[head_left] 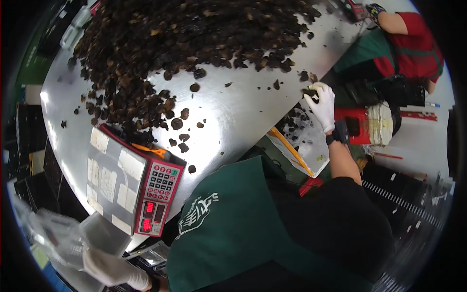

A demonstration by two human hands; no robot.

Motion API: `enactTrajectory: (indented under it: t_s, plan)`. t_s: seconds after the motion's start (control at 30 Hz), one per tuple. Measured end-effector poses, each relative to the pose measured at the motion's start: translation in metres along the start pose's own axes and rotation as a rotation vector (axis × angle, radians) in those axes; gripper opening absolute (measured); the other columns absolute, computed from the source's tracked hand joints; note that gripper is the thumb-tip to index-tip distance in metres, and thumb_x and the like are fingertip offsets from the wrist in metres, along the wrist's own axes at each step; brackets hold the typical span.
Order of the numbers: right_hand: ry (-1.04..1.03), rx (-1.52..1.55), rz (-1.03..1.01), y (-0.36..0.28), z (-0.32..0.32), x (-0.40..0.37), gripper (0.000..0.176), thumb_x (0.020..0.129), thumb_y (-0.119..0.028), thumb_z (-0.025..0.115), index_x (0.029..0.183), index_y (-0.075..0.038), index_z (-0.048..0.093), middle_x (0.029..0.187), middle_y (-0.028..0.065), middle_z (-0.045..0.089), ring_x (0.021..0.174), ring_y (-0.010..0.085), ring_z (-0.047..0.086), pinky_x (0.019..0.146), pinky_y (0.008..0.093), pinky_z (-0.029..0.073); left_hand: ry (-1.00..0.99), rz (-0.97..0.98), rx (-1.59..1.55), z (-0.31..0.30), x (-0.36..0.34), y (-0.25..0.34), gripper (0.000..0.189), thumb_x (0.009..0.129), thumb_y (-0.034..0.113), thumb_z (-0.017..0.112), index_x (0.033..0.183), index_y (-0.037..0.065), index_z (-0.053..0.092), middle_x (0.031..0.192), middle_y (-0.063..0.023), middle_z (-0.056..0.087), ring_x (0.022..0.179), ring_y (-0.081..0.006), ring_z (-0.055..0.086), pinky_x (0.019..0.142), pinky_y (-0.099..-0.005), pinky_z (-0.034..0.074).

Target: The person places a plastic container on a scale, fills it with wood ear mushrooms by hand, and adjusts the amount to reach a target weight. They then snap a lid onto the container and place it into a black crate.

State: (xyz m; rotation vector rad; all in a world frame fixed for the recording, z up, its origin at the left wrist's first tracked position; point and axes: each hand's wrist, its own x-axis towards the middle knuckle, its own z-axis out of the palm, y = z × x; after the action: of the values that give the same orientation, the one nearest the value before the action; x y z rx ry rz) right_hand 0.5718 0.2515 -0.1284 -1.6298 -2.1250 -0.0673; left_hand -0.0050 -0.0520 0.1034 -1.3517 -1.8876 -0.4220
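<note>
My right hand (322, 106), in a white glove, is at the table's right edge. Its fingers are curled and pinched round a small dark dried piece (310, 92). Below that hand a clear plastic bag liner (318, 148) with more dark bits lies in a bin by the table. My left hand (104, 267), also gloved in white, is low at the left and blurred by motion. Its fingers seem closed on a smeared clear plastic bag (56, 236). A large pile of dark brown, dried, mushroom-like pieces (194, 34) covers the far part of the metal table (233, 109).
A red and grey scale (159, 187) with lit red digits stands at the table's near left edge. An orange-handled tool (148, 150) lies behind it. A co-worker in red (413, 44) works at the far right. A red stool-like object (352, 125) stands on the right.
</note>
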Motion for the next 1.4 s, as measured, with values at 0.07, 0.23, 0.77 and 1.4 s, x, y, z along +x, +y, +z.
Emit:
enactTrajectory:
  t_s: [0.07,0.23,0.77,1.4]
  plan:
    - [0.021,-0.070,0.083,0.011,-0.008,0.006,0.031,0.076,-0.026,0.079,0.100,-0.011,0.069,0.115,0.0091,0.063,0.109,0.0305,0.058,0.094,0.0425,0.045,-0.097,-0.056,-0.121,0.031,-0.016,0.005,0.023,0.086,-0.008,0.071,0.108,-0.004,0.072,0.100,-0.0116,0.070,0.091,-0.0246,0.068,0.078,-0.0337,0.057]
    - [0.213,0.122,0.283,0.022,0.007,0.032,0.042,0.081,-0.029,0.077,0.118,-0.012,0.067,0.131,0.0153,0.058,0.122,0.0341,0.052,0.106,0.0417,0.041,-0.275,-0.160,-0.223,0.083,-0.049,0.018,0.016,0.091,0.001,0.069,0.106,-0.002,0.069,0.097,-0.0111,0.069,0.087,-0.0214,0.066,0.077,-0.0325,0.053]
    - [0.108,0.127,0.118,-0.059,0.061,0.071,0.038,0.079,-0.031,0.073,0.113,-0.014,0.068,0.118,0.0114,0.062,0.113,0.0328,0.055,0.098,0.0420,0.045,-0.527,-0.182,-0.221,0.104,-0.054,0.060,0.011,0.089,0.013,0.071,0.099,0.012,0.071,0.099,-0.0019,0.071,0.086,-0.0244,0.070,0.068,-0.0352,0.053]
    - [0.230,0.155,0.071,-0.059,0.005,0.067,0.016,0.091,-0.009,0.065,0.105,-0.007,0.072,0.110,0.0121,0.068,0.107,0.0287,0.064,0.096,0.0379,0.050,-0.632,-0.253,-0.309,0.092,-0.046,0.058,0.047,0.079,0.005,0.075,0.125,0.007,0.062,0.121,-0.0129,0.061,0.113,-0.0338,0.058,0.097,-0.0426,0.045]
